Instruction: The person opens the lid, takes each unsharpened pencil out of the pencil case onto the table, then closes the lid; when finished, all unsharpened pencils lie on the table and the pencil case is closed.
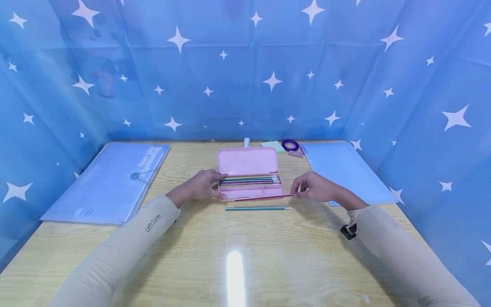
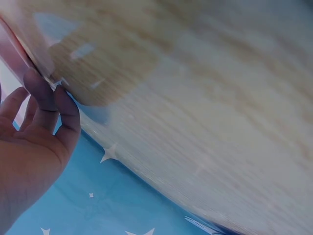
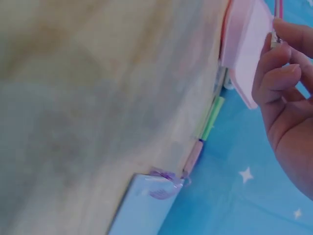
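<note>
Head view: open pink pencil case [image 1: 248, 179] at mid-bench [image 1: 245, 256]. Left hand [image 1: 201, 186] grips the case's left end, fingers curled round it. Right hand [image 1: 314, 187], at the case's right, pinches a red pencil [image 1: 262, 197] lying across the case's front edge. Teal pencil [image 1: 258, 208] on the bench just in front of the case.

Left wrist view: blurred; fingertips [image 2: 41, 88] touch the case's edge.

Right wrist view: fingers [image 3: 274, 61] pinch the pencil's end beside the case [image 3: 244, 44].
</note>
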Available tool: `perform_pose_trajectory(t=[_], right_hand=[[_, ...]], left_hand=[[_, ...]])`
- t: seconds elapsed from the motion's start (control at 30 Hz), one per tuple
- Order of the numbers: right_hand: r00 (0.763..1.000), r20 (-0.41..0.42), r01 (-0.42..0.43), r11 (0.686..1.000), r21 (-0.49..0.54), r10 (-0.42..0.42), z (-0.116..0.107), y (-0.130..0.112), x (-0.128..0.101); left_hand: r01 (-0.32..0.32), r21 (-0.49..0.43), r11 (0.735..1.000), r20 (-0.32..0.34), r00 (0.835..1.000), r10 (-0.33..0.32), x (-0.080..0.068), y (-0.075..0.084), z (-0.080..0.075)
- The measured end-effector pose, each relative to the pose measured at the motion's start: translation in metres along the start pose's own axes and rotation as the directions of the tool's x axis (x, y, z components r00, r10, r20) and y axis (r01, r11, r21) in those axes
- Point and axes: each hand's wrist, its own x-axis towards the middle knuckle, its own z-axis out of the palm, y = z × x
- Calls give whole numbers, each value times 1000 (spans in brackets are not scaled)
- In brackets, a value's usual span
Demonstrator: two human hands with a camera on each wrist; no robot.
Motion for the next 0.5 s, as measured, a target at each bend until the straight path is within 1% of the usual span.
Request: perform_pose_trajectory(t=[0.13,0.5], right_hand=[[1000,20,16,1000,-3,-16,7,-2,-3],[1000,15,18,1000,-15,-18,20,-4,-4]], left_hand=[[2,-13,1000,-2,1000,-3,0,0,-1],[19,-39,999,7,1000,-18,-1,2,-1]])
